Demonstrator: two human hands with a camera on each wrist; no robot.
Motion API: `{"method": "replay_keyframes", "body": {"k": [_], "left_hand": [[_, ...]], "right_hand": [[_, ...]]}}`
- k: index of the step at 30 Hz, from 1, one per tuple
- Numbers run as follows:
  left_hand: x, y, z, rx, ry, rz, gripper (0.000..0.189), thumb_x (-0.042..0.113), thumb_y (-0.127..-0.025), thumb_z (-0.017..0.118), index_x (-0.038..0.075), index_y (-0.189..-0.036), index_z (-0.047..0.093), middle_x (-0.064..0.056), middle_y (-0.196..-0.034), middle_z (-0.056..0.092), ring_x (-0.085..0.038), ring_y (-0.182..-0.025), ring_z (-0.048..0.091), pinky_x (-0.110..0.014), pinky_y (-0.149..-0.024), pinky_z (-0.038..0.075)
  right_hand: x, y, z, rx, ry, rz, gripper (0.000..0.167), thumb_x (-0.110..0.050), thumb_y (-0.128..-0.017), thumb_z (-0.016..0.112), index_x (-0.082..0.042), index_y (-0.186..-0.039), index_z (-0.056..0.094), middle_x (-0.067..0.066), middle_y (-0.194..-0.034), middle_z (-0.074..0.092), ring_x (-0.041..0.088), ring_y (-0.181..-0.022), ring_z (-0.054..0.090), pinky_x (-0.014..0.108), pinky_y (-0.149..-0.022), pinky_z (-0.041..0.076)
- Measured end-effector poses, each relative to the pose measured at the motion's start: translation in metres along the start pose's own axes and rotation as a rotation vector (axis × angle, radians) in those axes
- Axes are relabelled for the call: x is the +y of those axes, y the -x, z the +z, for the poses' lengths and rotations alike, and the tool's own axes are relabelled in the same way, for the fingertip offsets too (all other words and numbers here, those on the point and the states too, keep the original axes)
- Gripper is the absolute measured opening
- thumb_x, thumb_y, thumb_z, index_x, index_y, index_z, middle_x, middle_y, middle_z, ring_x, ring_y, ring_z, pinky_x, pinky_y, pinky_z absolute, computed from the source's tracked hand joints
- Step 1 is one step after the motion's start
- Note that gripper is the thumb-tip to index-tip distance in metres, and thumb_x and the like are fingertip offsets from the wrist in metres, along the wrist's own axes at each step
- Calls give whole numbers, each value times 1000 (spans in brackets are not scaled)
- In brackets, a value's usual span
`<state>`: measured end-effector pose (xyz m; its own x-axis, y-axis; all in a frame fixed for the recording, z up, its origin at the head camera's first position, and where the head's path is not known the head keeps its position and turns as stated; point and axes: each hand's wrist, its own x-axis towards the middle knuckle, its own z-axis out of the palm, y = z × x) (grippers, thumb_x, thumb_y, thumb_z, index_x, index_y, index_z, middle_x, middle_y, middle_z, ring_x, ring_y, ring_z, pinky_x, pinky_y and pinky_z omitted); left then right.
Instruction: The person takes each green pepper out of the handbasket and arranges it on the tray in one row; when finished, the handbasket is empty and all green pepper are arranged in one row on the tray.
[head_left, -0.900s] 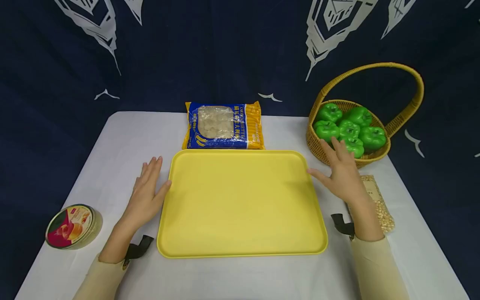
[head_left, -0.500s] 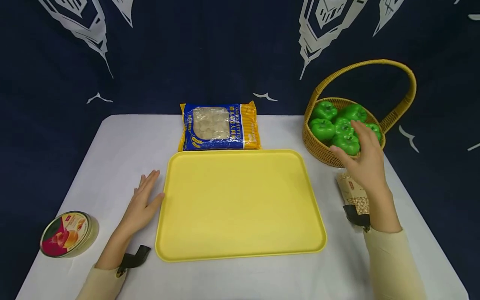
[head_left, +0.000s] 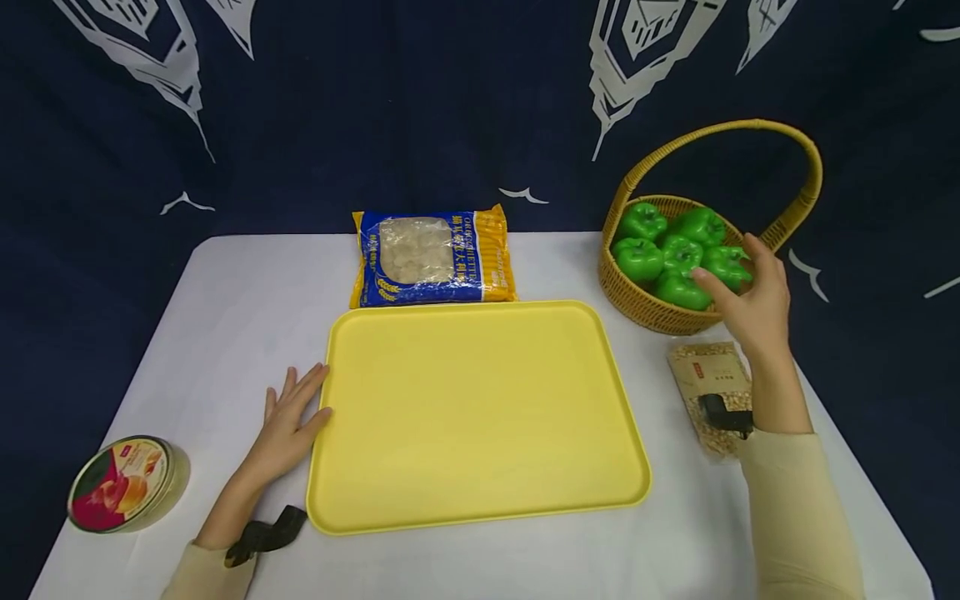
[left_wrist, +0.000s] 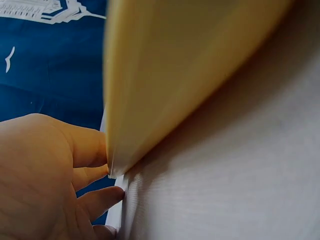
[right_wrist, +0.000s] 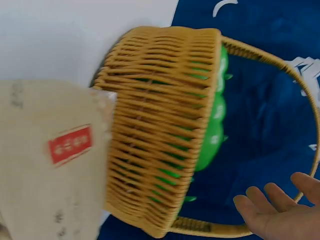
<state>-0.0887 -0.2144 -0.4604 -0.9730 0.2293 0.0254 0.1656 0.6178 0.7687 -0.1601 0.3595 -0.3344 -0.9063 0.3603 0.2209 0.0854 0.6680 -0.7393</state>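
Note:
My left hand [head_left: 281, 435] lies at the left edge of a yellow tray [head_left: 480, 417], its fingers extended and the tips at the rim. The left wrist view shows the thumb and fingers [left_wrist: 90, 145] against the tray's side. Over the right rim of a wicker basket [head_left: 651, 312] hovers my right hand [head_left: 759, 308], thumb and fingers spread. Several green bell peppers fill that basket; the rightmost bell pepper [head_left: 724, 265] is between thumb and fingers as seen from above. In the right wrist view the fingers [right_wrist: 274, 212] appear apart from the peppers, near the handle.
A blue and yellow pasta bag [head_left: 431, 257] lies behind the tray. Under my right forearm is a packet of grains [head_left: 708, 367], just in front of the basket. A round can [head_left: 129, 483] with a fruit label stands at the left table edge. The basket's handle [head_left: 810, 179] arches high.
My right hand has moved right, from beside the tray's corner to over the basket's right side. My left hand has stayed by the tray's left edge, shifting slightly down. The view has shifted a little.

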Motion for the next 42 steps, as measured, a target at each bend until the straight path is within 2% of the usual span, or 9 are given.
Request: {"method": "replay_keyframes", "body": {"k": [6, 12, 18, 34, 42], "left_hand": [[2, 0, 1, 8, 3, -14, 61, 10, -98, 55, 1, -152, 29, -28, -158, 21, -48, -148, -6, -64, -112, -20], [1, 1, 1, 15, -7, -20, 60, 10, -99, 55, 1, -152, 29, -27, -158, 22, -48, -149, -5, -64, -112, -19], [-2, 1, 2, 20, -17, -13, 60, 11, -99, 54, 2, -152, 30, -27, -158, 23, -48, -149, -4, -64, -112, -18], [-3, 1, 3, 27, -30, -22, 59, 11, -99, 54, 4, -153, 30, -25, -158, 24, -48, -149, -3, -66, -112, -16], [-3, 2, 3, 31, -29, -18, 59, 12, -99, 54, 4, -152, 31, -25, -158, 25, -48, -149, -2, -66, -112, -16]], "right_hand": [[11, -9, 2, -22, -5, 89, 83, -42, -92, 64, -17, -157, 19, 14, -157, 25, 35, -143, 32, 49, -115, 32], [18, -15, 4, -77, -20, 174, 89, -47, -91, 63, -19, -158, 12, 14, -160, 19, 35, -146, 28, 50, -113, 36], [25, -17, 5, -121, -33, 223, 92, -52, -90, 60, -19, -159, 9, 16, -162, 14, 36, -148, 23, 53, -113, 34], [32, -19, 12, -159, -53, 259, 93, -53, -90, 60, -16, -159, 9, 15, -163, 14, 37, -147, 23, 51, -111, 36], [34, -21, 17, -186, -51, 277, 96, -54, -90, 60, -12, -158, 8, 22, -161, 15, 41, -146, 22, 54, -112, 33]]}}
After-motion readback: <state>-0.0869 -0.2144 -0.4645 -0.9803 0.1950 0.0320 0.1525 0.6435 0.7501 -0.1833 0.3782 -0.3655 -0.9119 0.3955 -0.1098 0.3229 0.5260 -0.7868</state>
